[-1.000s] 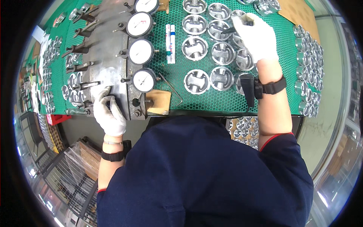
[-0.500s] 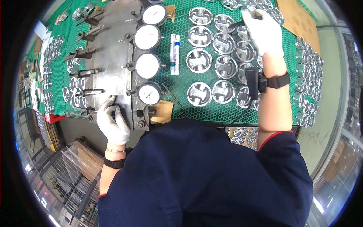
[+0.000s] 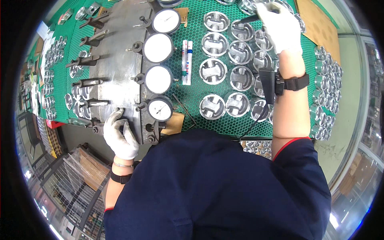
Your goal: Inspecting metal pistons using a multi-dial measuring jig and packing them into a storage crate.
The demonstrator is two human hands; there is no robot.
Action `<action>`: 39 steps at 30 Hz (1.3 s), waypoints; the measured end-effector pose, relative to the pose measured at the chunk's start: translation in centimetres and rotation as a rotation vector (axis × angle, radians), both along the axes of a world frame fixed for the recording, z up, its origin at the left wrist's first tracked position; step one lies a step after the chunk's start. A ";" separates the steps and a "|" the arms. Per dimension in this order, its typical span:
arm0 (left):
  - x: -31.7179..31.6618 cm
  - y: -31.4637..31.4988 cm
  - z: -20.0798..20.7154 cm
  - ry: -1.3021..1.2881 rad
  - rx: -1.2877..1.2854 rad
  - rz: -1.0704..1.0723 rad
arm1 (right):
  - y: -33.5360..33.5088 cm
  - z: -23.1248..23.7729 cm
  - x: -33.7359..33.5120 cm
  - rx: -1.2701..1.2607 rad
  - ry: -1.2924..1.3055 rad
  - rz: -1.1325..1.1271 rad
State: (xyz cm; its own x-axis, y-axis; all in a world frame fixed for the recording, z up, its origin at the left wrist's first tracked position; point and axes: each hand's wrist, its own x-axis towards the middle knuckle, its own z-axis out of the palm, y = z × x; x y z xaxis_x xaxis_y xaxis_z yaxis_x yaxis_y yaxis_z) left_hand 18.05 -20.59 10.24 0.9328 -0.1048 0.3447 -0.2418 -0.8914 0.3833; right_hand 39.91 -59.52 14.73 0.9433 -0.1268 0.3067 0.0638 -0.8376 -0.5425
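Note:
My right hand (image 3: 280, 28), in a white glove, grips a black pen-like tool (image 3: 250, 19). Its tip points left, over a metal piston (image 3: 242, 31) in the rows on the green mat. My left hand (image 3: 121, 138), also gloved, rests on the near end of a metal gauge fixture (image 3: 120, 68). Those fingers are curved and apart, fingertips touching the plate; a dark patch between thumb and fingers cannot be made out. Along the fixture's right side stand several dial gauges, the nearest dial gauge (image 3: 161, 109) just right of my left hand.
Two paint markers (image 3: 187, 63) lie between the gauges and the pistons, near a thin hex key (image 3: 185, 109). More pistons (image 3: 326, 88) stand at the far right, beside a brown cardboard sheet (image 3: 320, 28). Dark clamps (image 3: 89, 83) line the fixture's left side. A wire cart (image 3: 76, 196) stands lower left.
The view has shifted slightly, so the bench things sit lower in it. My right hand still holds the black tool, its tip now over a piston farther back. My left hand stays on the fixture.

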 end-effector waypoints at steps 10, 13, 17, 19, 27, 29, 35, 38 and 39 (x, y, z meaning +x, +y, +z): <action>0.3 -0.2 0.2 -0.008 -0.011 -0.013 | 4.5 -3.1 2.1 -0.162 0.159 0.125; 0.2 -0.2 0.2 -0.017 -0.008 -0.012 | 3.1 -2.8 1.9 -0.112 0.051 0.099; 0.1 -0.1 0.3 -0.015 0.010 -0.013 | 2.4 0.4 -0.9 0.017 0.009 0.034; 0.2 -0.1 0.2 -0.020 0.014 -0.023 | 2.6 1.3 -2.2 0.065 0.161 0.014; 0.2 -0.2 0.2 -0.031 -0.008 -0.017 | 4.0 -0.6 -3.5 -0.014 0.174 0.034; 0.2 -0.2 0.2 -0.038 -0.002 -0.021 | 4.2 -1.9 -2.5 -0.037 0.184 0.033; 0.4 -0.4 0.3 -0.034 0.006 -0.016 | 3.9 -2.5 -2.6 -0.031 0.188 0.021; 0.0 -0.3 0.5 -0.044 0.007 -0.006 | 3.0 -0.2 -4.7 -0.005 0.074 0.014; 0.0 -0.3 0.5 -0.056 0.015 -0.025 | 3.2 1.0 -5.8 0.082 0.147 -0.047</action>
State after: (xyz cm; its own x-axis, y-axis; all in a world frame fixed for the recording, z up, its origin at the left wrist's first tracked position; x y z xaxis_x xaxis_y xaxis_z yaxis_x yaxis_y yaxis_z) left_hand 18.07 -20.87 10.70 0.9092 -0.1328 0.3945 -0.2844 -0.8903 0.3557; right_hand 34.09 -56.35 15.75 0.9697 -0.1902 0.1530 -0.0590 -0.7906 -0.6094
